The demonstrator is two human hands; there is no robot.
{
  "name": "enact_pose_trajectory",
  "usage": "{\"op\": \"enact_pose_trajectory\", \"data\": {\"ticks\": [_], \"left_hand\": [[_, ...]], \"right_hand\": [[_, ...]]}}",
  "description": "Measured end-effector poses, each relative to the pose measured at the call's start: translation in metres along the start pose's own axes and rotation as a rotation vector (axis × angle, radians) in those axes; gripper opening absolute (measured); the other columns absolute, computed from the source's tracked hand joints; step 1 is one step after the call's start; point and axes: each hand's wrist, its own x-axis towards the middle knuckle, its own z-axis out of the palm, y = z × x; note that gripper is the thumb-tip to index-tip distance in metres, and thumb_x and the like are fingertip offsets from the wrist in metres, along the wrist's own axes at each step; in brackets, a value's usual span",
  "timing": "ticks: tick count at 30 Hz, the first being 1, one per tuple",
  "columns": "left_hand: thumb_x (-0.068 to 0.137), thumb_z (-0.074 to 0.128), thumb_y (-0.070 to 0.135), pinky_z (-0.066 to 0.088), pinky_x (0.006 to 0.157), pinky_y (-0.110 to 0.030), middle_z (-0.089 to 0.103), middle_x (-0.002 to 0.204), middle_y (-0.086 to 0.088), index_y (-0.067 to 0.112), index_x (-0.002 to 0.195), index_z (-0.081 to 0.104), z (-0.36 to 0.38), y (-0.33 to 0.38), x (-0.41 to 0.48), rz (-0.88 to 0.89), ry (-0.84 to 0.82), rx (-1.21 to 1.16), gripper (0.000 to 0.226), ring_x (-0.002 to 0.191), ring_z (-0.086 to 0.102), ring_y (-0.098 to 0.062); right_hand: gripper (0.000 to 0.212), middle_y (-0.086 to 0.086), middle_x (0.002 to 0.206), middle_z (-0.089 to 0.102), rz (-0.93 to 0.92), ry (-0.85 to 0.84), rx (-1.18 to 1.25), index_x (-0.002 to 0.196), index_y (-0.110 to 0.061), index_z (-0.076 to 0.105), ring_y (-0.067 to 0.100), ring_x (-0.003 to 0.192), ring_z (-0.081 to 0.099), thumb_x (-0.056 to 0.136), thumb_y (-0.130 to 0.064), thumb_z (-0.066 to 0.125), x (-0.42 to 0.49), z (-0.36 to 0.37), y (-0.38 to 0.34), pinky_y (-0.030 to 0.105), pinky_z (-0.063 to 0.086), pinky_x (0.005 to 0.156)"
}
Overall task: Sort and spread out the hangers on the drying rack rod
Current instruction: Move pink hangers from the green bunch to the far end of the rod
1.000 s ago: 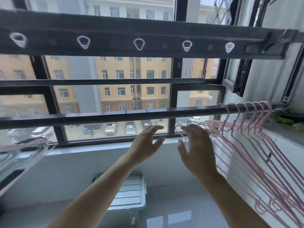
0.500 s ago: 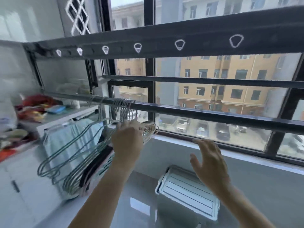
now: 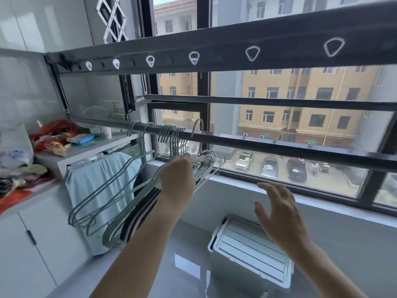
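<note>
Got the hangers (image 3: 137, 214) all crammed at the left end of the rod (image 3: 279, 145), nothing spread yet. Gripping the bunch just under the hooks with the left hand (image 3: 178, 179), probably to peel one off (spot the pinkish hook sitting slightly apart). Right hand (image 3: 279, 214) wide open, holding nothing, hovering below the bare rod, likely ready to take a hanger. Down on the floor, a white bin (image 3: 251, 252) with lid shut, contents hidden.

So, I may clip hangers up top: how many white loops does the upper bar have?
6, in a row along the upper bar: four loops toward its left end, two wider apart to the right. More may lie past the frame's right edge.
</note>
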Motion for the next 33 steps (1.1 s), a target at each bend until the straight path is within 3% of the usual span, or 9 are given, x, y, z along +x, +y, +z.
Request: {"op": "enact_pose_trajectory", "data": {"ticks": [2, 6, 12, 16, 20, 25, 28, 31, 33], "left_hand": [[0.087, 0.048, -0.001, 0.029, 0.043, -0.013, 0.063, 0.080, -0.007, 0.006, 0.096, 0.060, 0.004, 0.008, 0.010, 0.005, 0.004, -0.001, 0.016, 0.057, 0.050, -0.014], [0.086, 0.048, -0.002, 0.050, 0.056, -0.023, 0.063, 0.081, -0.009, 0.003, 0.096, 0.060, 0.013, 0.029, 0.023, 0.059, -0.042, -0.015, 0.016, 0.066, 0.061, -0.018], [0.085, 0.054, 0.003, 0.042, 0.055, -0.027, 0.060, 0.084, -0.006, 0.010, 0.097, 0.059, 0.039, 0.055, 0.010, 0.156, -0.130, -0.010, 0.014, 0.073, 0.064, -0.025], [0.086, 0.053, 0.005, 0.049, 0.058, -0.028, 0.063, 0.084, -0.006, 0.011, 0.092, 0.061, 0.059, 0.065, -0.014, 0.239, -0.206, -0.083, 0.012, 0.072, 0.064, -0.024], [0.088, 0.054, 0.017, 0.044, 0.053, -0.027, 0.064, 0.079, -0.001, 0.016, 0.086, 0.064, 0.065, 0.079, -0.037, 0.301, -0.213, -0.237, 0.010, 0.063, 0.061, -0.021], [0.081, 0.064, 0.022, 0.054, 0.054, -0.027, 0.067, 0.075, 0.007, 0.021, 0.083, 0.066, 0.062, 0.090, -0.058, 0.416, -0.209, -0.368, 0.003, 0.057, 0.062, -0.014], [0.077, 0.069, 0.021, 0.049, 0.055, -0.016, 0.067, 0.075, 0.012, 0.023, 0.081, 0.067, 0.060, 0.095, -0.063, 0.466, -0.239, -0.499, 0.004, 0.057, 0.058, -0.002], [0.077, 0.068, 0.023, 0.048, 0.054, -0.014, 0.064, 0.072, 0.017, 0.026, 0.080, 0.067, 0.063, 0.101, -0.065, 0.467, -0.272, -0.617, 0.004, 0.055, 0.055, 0.003], [0.078, 0.061, 0.034, 0.049, 0.053, -0.017, 0.060, 0.073, 0.020, 0.028, 0.080, 0.067, 0.067, 0.108, -0.064, 0.499, -0.279, -0.670, 0.008, 0.056, 0.055, 0.005]], "right_hand": [[0.043, 0.006, 0.118, 0.057, 0.005, 0.004, -0.011, 0.122, -0.015, 0.053, 0.024, 0.110, 0.054, 0.081, -0.021, 0.064, -0.001, -0.003, 0.004, 0.040, 0.051, 0.088], [0.042, 0.006, 0.117, 0.058, 0.008, 0.001, -0.040, 0.121, -0.015, 0.053, 0.024, 0.109, 0.055, 0.081, -0.022, 0.064, -0.005, -0.009, 0.014, 0.041, 0.053, 0.086], [0.041, 0.006, 0.114, 0.058, 0.044, -0.006, -0.106, 0.119, -0.014, 0.055, 0.023, 0.105, 0.057, 0.080, -0.023, 0.066, -0.014, -0.022, 0.031, 0.037, 0.052, 0.085], [0.044, 0.007, 0.115, 0.058, 0.117, -0.041, -0.132, 0.122, -0.014, 0.054, 0.025, 0.104, 0.058, 0.080, -0.025, 0.066, -0.021, -0.029, 0.041, 0.036, 0.049, 0.085], [0.050, 0.006, 0.121, 0.056, 0.209, -0.079, -0.141, 0.127, -0.015, 0.050, 0.024, 0.108, 0.057, 0.081, -0.029, 0.065, -0.024, -0.038, 0.057, 0.034, 0.048, 0.090], [0.060, 0.007, 0.134, 0.049, 0.341, -0.144, -0.134, 0.134, -0.013, 0.043, 0.024, 0.122, 0.047, 0.081, -0.031, 0.065, -0.028, -0.052, 0.082, 0.038, 0.040, 0.101], [0.060, 0.004, 0.137, 0.048, 0.373, -0.190, -0.139, 0.136, -0.016, 0.041, 0.021, 0.125, 0.045, 0.084, -0.035, 0.061, -0.034, -0.060, 0.091, 0.039, 0.038, 0.104], [0.043, 0.004, 0.116, 0.064, 0.353, -0.199, -0.081, 0.125, -0.014, 0.054, 0.019, 0.108, 0.058, 0.089, -0.036, 0.056, -0.043, -0.070, 0.090, 0.034, 0.044, 0.093], [0.026, 0.002, 0.090, 0.068, 0.316, -0.148, -0.032, 0.105, -0.014, 0.062, 0.018, 0.083, 0.064, 0.091, -0.033, 0.053, -0.050, -0.077, 0.087, 0.028, 0.046, 0.072]]}}
